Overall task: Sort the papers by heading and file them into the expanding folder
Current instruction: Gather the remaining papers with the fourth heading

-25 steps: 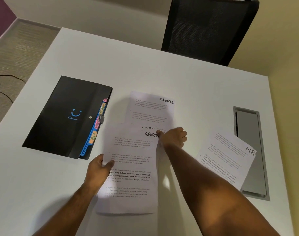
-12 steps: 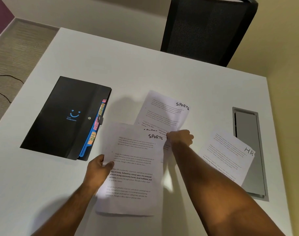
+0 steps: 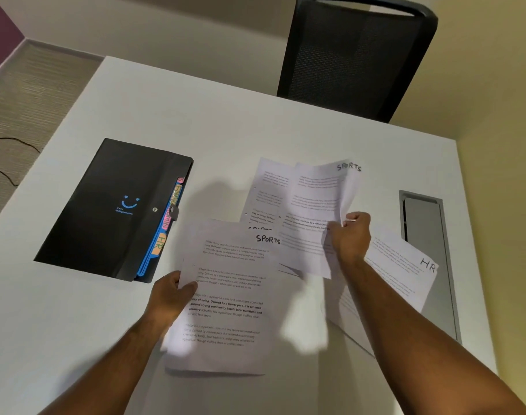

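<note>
Pinching lifted SPORTS sheet (image 3: pixel 311 205) in right hand (image 3: pixel 350 235); left hand (image 3: pixel 170 298) grips near sheet (image 3: pixel 225 298).

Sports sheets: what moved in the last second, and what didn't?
The right hand went from pressing a fingertip at the near sheet's heading to gripping the far Sports sheet by its right edge, swinging it rightward and lifting it off the table; another sheet now shows beneath. The left hand kept its grip on the near Sports sheet. Folder and HR sheet stayed put.

four papers (image 3: pixel 225 295), one folder (image 3: pixel 112 205), one chair (image 3: pixel 351 58)
</note>
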Tool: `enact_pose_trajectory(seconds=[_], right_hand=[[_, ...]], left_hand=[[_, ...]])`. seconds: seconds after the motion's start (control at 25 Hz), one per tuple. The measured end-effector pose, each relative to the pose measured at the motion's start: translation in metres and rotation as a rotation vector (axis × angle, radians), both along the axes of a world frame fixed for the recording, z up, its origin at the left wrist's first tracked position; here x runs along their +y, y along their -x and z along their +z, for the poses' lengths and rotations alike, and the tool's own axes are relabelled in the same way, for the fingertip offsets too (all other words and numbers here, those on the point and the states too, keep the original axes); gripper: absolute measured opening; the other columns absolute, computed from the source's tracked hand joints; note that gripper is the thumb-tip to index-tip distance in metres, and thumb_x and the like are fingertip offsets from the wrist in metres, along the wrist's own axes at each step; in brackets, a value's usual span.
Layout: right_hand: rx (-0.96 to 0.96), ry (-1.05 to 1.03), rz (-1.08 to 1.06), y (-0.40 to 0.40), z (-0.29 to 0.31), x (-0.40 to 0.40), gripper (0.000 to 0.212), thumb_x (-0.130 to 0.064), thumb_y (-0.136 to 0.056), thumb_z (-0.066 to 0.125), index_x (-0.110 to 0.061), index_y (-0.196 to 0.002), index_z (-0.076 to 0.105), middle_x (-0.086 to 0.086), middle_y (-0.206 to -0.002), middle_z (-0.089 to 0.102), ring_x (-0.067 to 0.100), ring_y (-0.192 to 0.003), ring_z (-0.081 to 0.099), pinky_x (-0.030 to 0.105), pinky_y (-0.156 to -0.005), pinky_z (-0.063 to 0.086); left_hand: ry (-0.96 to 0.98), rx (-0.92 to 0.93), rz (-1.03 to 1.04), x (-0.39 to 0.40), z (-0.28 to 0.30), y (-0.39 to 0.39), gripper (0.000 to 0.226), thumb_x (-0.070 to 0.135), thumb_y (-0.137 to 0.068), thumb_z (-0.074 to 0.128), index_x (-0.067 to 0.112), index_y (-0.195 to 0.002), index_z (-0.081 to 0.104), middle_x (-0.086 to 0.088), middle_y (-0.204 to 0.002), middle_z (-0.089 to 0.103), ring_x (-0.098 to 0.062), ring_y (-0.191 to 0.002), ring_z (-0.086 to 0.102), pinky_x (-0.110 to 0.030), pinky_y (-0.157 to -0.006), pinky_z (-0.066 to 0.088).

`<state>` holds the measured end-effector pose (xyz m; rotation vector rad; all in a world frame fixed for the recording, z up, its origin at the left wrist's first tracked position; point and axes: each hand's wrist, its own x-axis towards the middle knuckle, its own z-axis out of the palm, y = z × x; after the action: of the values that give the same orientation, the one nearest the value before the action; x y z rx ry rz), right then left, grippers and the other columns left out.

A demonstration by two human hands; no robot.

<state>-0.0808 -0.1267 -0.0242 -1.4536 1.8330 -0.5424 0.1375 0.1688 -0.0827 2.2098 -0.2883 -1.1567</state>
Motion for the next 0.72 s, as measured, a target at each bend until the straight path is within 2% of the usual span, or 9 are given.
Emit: enact_pose_trajectory(seconds=[0.12,0.16,0.24,0.36,0.44,0.52,0.6,0.64,0.72], right_hand=[[-0.104,0.013,-0.015,0.014,0.021,-0.012,0.054,-0.009,-0.090,0.079,-0.011,-0.132,0.046,0.005,-0.109,0.059,0.022,-0.095,0.062,0.030,-0.080,0.050],[-0.118,0.029,-0.020,0.019,0.027,-0.014,0.048,-0.010,-0.090,0.080,-0.010,-0.128,0.051,0.004,-0.107,0.059,0.021,-0.094,0.061,0.028,-0.079,0.051],[-0.178,0.044,-0.025,0.032,0.035,-0.018,0.025,-0.010,-0.090,0.079,-0.007,-0.102,0.057,0.003,-0.093,0.061,0.021,-0.087,0.062,0.029,-0.074,0.054],[-0.501,-0.062,-0.074,0.056,0.046,-0.008,0.024,0.002,-0.091,0.074,-0.008,-0.081,0.054,0.015,-0.095,0.072,0.027,-0.088,0.074,0.037,-0.084,0.063],[-0.597,-0.160,-0.030,0.069,0.044,0.010,0.029,0.003,-0.089,0.075,-0.013,-0.075,0.056,0.016,-0.090,0.075,0.025,-0.081,0.075,0.040,-0.081,0.064],[-0.530,-0.248,0.050,0.073,0.035,0.040,0.036,0.001,-0.084,0.080,-0.015,-0.070,0.051,0.005,-0.066,0.067,0.017,-0.060,0.064,0.027,-0.062,0.059],[-0.392,-0.287,0.144,0.067,0.013,0.076,0.046,0.000,-0.080,0.084,-0.019,-0.068,0.044,-0.003,-0.056,0.051,0.010,-0.051,0.046,0.019,-0.049,0.042],[-0.325,-0.309,0.171,0.064,0.001,0.096,0.048,0.002,-0.080,0.084,-0.019,-0.066,0.043,-0.008,-0.054,0.049,0.008,-0.049,0.043,0.018,-0.046,0.037],[-0.283,-0.346,0.156,0.056,-0.020,0.130,0.030,0.001,-0.081,0.082,-0.013,-0.072,0.057,-0.009,-0.062,0.067,0.013,-0.055,0.062,0.022,-0.048,0.050]], left_hand=[[-0.004,-0.011,-0.007,0.000,0.000,0.002,0.009,0.023,-0.097,0.065,0.019,-0.103,0.062,-0.003,-0.098,0.071,-0.027,-0.086,0.069,-0.045,-0.084,0.061],[0.000,-0.014,-0.006,0.000,0.000,0.002,0.007,0.023,-0.097,0.064,0.019,-0.103,0.061,-0.004,-0.097,0.071,-0.028,-0.085,0.069,-0.047,-0.084,0.062],[0.005,-0.018,-0.009,0.000,0.001,0.003,0.005,0.022,-0.098,0.063,0.020,-0.101,0.060,-0.005,-0.095,0.072,-0.028,-0.084,0.070,-0.047,-0.082,0.063],[0.028,-0.004,-0.007,0.003,0.001,0.004,0.003,0.022,-0.099,0.060,0.019,-0.100,0.060,-0.006,-0.093,0.073,-0.029,-0.082,0.071,-0.047,-0.080,0.063],[0.041,0.003,-0.008,0.005,0.001,0.005,0.005,0.023,-0.100,0.058,0.018,-0.099,0.060,-0.008,-0.091,0.073,-0.030,-0.080,0.072,-0.047,-0.078,0.064],[0.048,0.005,-0.001,0.005,0.001,0.006,0.009,0.024,-0.101,0.058,0.015,-0.099,0.060,-0.009,-0.089,0.074,-0.031,-0.078,0.073,-0.048,-0.077,0.064],[0.060,0.020,0.027,0.005,0.002,0.006,0.012,0.024,-0.101,0.058,0.013,-0.100,0.062,-0.011,-0.089,0.074,-0.032,-0.078,0.073,-0.050,-0.076,0.064],[0.066,0.033,0.041,0.005,0.002,0.006,0.012,0.024,-0.101,0.057,0.014,-0.101,0.062,-0.011,-0.089,0.074,-0.033,-0.078,0.073,-0.052,-0.076,0.063],[0.071,0.054,0.052,0.004,0.003,0.007,0.012,0.025,-0.101,0.056,0.015,-0.102,0.063,-0.010,-0.091,0.075,-0.033,-0.080,0.074,-0.053,-0.076,0.063]])
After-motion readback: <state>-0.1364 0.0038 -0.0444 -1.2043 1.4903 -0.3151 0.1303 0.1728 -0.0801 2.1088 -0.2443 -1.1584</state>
